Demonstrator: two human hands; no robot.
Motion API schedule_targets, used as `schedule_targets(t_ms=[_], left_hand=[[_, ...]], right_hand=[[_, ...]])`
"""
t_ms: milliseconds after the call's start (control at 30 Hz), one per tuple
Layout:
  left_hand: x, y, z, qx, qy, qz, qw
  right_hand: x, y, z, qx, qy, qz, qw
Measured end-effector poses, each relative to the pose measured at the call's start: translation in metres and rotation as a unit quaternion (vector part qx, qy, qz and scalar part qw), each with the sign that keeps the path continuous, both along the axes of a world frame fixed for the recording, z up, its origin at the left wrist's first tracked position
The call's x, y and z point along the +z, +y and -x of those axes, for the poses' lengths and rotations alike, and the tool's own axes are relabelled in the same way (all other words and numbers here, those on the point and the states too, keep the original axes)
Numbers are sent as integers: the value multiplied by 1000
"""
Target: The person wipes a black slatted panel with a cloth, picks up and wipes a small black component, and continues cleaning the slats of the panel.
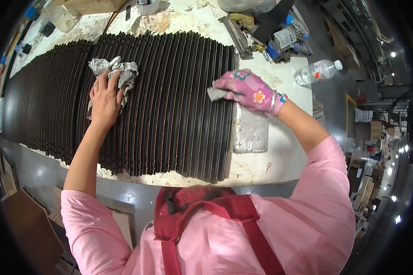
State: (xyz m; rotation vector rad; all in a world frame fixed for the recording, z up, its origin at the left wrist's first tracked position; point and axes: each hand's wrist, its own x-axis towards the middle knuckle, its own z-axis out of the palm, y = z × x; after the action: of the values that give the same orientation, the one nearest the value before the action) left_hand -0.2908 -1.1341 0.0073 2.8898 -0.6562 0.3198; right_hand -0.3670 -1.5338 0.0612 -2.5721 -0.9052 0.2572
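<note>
Left hand: the bare left hand [104, 97] lies flat, fingers spread, pressing a crumpled grey rag [116, 72] onto the dark strips.
Right hand: the right hand [250, 90], in a pink flowered glove, is closed around a small grey pad [216, 94], pinched between thumb and fingers at the right end of the strips.
Dark strips: a long row of thin, dark brown slats [170, 114] set edge to edge, covering most of the worktable from far left to centre right.
Worktable: a white, stained table [280, 156], its bare surface showing to the right of the slats.
Clear packet: a flat see-through plastic packet [250, 130] lies just beside the slats, below the right hand.
Bottle: a clear plastic bottle [317, 71] lies on its side near the table's right edge.
Clutter: tools and small containers [270, 34] sit piled at the far right corner.
Person: pink sleeves and a red apron [206, 224] fill the lower edge.
</note>
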Motion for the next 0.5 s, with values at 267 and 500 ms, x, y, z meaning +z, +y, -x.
schedule_targets(t_ms=[267, 500], left_hand=[[-1, 0, -5, 4, 1, -14, 1000], [-3, 1, -4, -10, -8, -10, 1000]], right_hand=[[-13, -3, -64, -262, 46, -33, 963], [2, -10, -57, -197, 73, -229, 951]])
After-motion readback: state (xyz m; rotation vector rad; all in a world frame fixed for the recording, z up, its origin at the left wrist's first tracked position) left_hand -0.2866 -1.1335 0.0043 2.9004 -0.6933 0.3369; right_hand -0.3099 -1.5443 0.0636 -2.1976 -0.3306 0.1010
